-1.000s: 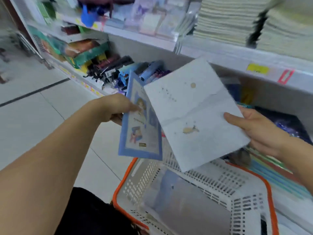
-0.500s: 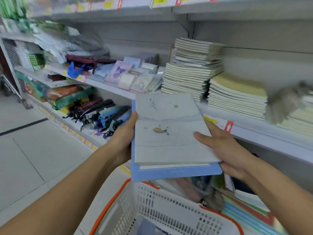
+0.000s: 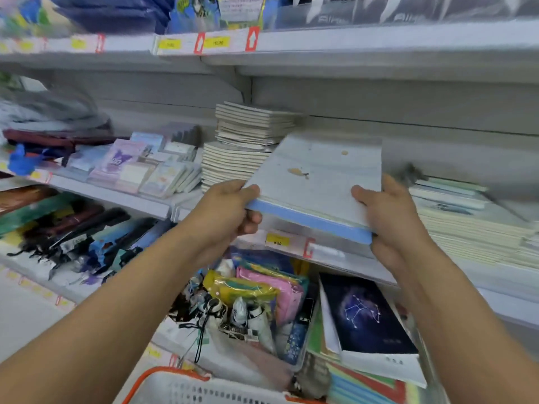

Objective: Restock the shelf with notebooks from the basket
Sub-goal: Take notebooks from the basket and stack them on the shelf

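Observation:
Two stacked notebooks (image 3: 320,176), a pale grey one over a blue-edged one, are held flat at the height of the middle shelf (image 3: 326,252). My left hand (image 3: 230,211) grips their near left corner, thumb on top. My right hand (image 3: 388,217) grips the near right corner the same way. The far end of the notebooks reaches over the shelf, between a tall pile of cream notebooks (image 3: 245,141) on the left and a lower pile (image 3: 472,220) on the right. The white basket with an orange rim (image 3: 186,386) shows at the bottom edge.
An upper shelf (image 3: 350,42) with price tags runs overhead. Small notepads (image 3: 140,167) lie left of the tall pile. The lower shelf holds pouches (image 3: 262,290), a dark constellation notebook (image 3: 367,316) and pens (image 3: 73,237).
The two notebooks came together into one stack, then rose from above the basket to the middle shelf and moved forward over it. Both hands kept their hold.

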`<state>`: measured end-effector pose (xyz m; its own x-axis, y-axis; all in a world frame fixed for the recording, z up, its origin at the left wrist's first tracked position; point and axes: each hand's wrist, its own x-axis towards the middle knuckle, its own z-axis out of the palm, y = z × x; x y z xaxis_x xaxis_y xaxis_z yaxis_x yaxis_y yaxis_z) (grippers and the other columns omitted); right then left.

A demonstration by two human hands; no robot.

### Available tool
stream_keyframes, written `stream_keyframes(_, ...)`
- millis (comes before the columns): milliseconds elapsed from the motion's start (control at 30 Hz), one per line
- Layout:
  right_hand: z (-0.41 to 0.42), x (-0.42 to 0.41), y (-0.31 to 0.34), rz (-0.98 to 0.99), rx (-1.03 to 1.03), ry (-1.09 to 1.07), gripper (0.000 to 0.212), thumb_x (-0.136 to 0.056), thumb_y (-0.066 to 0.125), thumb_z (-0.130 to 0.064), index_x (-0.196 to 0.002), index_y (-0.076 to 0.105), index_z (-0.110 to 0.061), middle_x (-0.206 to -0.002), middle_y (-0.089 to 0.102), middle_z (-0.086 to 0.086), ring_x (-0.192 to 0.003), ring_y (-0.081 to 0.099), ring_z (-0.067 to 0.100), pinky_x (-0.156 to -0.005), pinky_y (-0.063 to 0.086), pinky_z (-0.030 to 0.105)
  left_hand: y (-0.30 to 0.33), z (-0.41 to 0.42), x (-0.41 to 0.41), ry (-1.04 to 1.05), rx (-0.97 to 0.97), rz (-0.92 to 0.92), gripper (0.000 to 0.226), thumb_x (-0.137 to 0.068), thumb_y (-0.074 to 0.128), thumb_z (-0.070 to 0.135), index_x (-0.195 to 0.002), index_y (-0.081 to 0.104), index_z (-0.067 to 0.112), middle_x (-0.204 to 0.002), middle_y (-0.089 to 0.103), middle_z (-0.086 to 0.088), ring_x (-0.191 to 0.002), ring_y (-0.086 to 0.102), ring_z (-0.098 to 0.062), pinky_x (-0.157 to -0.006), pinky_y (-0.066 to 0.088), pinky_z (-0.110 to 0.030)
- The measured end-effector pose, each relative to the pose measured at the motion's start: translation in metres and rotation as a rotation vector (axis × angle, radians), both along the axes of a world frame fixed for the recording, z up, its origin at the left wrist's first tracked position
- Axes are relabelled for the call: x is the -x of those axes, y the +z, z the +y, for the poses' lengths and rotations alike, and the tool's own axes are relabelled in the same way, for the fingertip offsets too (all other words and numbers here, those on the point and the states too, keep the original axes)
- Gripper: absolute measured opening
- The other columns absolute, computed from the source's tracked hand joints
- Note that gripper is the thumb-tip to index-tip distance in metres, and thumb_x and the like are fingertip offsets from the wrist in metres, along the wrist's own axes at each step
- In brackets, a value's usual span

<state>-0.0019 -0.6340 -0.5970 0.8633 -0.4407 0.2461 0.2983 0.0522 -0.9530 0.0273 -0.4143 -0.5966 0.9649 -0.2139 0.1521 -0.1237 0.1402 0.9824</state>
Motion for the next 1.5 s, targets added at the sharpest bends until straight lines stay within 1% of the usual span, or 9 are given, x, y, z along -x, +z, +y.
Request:
stream_keyframes(300, -0.072, -0.031, 0.003, 0.189, 0.309, 0.324, 0.042, -0.062, 0.088, -0.003, -0.099, 0.070, -0.012, -0.087, 0.078, -0.002, -0.068, 0.072, 0.005, -0.047, 0.047, 0.013, 0.007, -0.081, -0.053, 0.180, 0.046, 0.227, 0.010, -0.102, 0.044, 0.006, -0.109, 0.049, 0.001, -0.072, 0.054, -0.013, -0.053, 0.050, -0.016, -0.039, 0.046, -0.018)
stream_keyframes(467, -0.082, -0.052, -0.010, 0.240, 0.447, 0.142, 0.068, -0.055, 0.095, -0.008, -0.116, 0.066, -0.007, -0.103, 0.075, 0.002, -0.089, 0.071, 0.015, -0.075, 0.060, 0.029, 0.002, -0.098, -0.072, 0.222, 0.071, 0.230, 0.024, -0.103, 0.042, 0.007, -0.124, 0.048, -0.002, -0.078, 0.055, -0.014, -0.054, 0.055, -0.016, -0.042, 0.051, -0.020)
stream_keyframes(733, -0.063, -0.078, -0.035, 0.116, 0.468, -0.163, 0.042, -0.084, 0.080, -0.026, -0.098, 0.055, 0.005, -0.087, 0.063, 0.019, -0.074, 0.069, 0.040, -0.068, 0.058, 0.057, 0.012, -0.110, -0.083, 0.204, 0.200, 0.258, 0.021, -0.098, 0.049, -0.002, -0.118, 0.053, 0.001, -0.108, 0.061, -0.014, -0.077, 0.065, -0.013, -0.051, 0.054, -0.014)
stream_keyframes(867, -0.060, -0.087, -0.041, 0.186, 0.594, -0.222, 0.030, -0.098, 0.058, -0.031, -0.117, 0.053, -0.008, -0.106, 0.064, 0.016, -0.091, 0.067, 0.045, -0.080, 0.056, 0.058, 0.009, -0.106, -0.083, 0.142, -0.080, 0.078, 0.020, -0.094, 0.047, -0.007, -0.081, 0.050, 0.008, -0.093, 0.054, -0.010, -0.094, 0.053, -0.021, -0.095, 0.050, -0.033)
stream_keyframes(967, -0.064, -0.087, -0.036, 0.327, 0.673, -0.173, 0.054, -0.103, 0.046, -0.037, -0.147, 0.029, -0.011, -0.122, 0.060, 0.018, -0.100, 0.066, 0.046, -0.086, 0.056, 0.057, 0.005, -0.088, -0.074, 0.014, -0.282, 0.035, 0.016, -0.097, 0.050, 0.001, -0.112, 0.053, 0.005, -0.099, 0.053, -0.009, -0.101, 0.050, -0.023, -0.105, 0.043, -0.040)
stream_keyframes(1100, -0.054, -0.068, -0.028, 0.358, 0.828, -0.288, 0.078, -0.097, 0.057, -0.041, -0.154, 0.017, -0.006, -0.141, 0.049, 0.016, -0.109, 0.062, 0.040, -0.088, 0.055, 0.047, -0.018, -0.039, -0.047, -0.062, -0.581, -0.119, 0.033, -0.099, 0.054, 0.019, -0.132, 0.057, 0.021, -0.132, 0.058, 0.005, -0.113, 0.059, -0.015, -0.095, 0.053, -0.035)
stream_keyframes(1200, -0.014, -0.046, -0.026, -0.023, 1.045, -0.585, 0.052, -0.093, 0.058, -0.037, -0.136, 0.045, -0.010, -0.134, 0.050, 0.013, -0.103, 0.060, 0.036, -0.080, 0.049, 0.042, -0.043, 0.012, -0.017, -0.090, -0.880, -0.220, 0.018, -0.098, 0.056, 0.030, -0.103, 0.072, 0.024, -0.090, 0.071, 0.012, -0.076, 0.065, -0.009, -0.068, 0.055, -0.025)
stream_keyframes(1367, 0.092, -0.026, -0.095, -0.204, 1.132, 0.186, 0.017, -0.090, 0.060, -0.030, -0.080, 0.066, -0.018, -0.069, 0.063, -0.004, -0.068, 0.059, 0.017, -0.066, 0.049, 0.035, -0.104, 0.083, 0.027, -0.105, -1.338, -0.208, 0.025, -0.096, 0.057, 0.035, -0.091, 0.072, 0.015, -0.084, 0.070, 0.006, -0.080, 0.064, -0.014, -0.075, 0.049, -0.027)
stream_keyframes(1500, 0.137, -0.007, -0.232, 0.586, 1.243, 1.114, 0.026, -0.095, 0.067, -0.030, -0.103, 0.069, -0.006, -0.091, 0.071, 0.009, -0.073, 0.071, 0.018, -0.054, 0.054, 0.028, -0.147, 0.118, 0.051, -0.351, -1.836, 0.059, 0.037, -0.096, 0.052, 0.047, -0.116, 0.066, 0.019, -0.118, 0.063, -0.004, -0.108, 0.057, -0.025, -0.093, 0.045, -0.033)
